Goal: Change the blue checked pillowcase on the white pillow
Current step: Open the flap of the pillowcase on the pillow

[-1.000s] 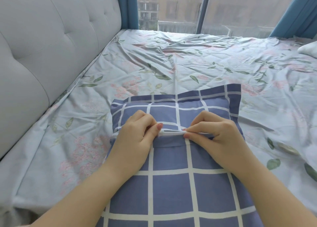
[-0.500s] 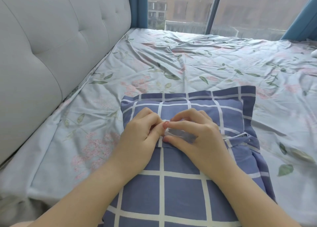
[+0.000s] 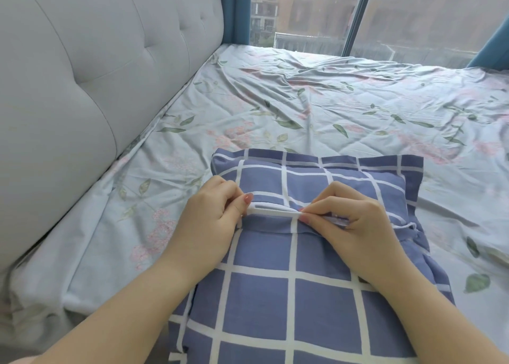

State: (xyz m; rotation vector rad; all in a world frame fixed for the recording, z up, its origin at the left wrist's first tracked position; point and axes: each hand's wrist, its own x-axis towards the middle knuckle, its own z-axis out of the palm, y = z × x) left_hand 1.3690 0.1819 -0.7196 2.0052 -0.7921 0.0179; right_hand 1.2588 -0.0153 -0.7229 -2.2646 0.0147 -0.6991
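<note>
Floral bed sheet, grey headboard along its left edge. On it, left hand and right hand each pinch the opening fold of the blue checked pillowcase, thumb on forefinger, wrists low, forearms on the case. The case lies at the bed's near edge, with the pillow hidden inside. Best to pull the fold apart evenly with firm pinches.

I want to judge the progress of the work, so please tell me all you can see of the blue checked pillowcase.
The blue checked pillowcase is soft cloth, blue squares divided by white lines, with a flat flange along its far and right edges. It looks filled and lies on the floral bed sheet. Across its middle runs an overlapping opening; the left hand and the right hand each pinch the white edge there. The right side is rumpled.
</note>
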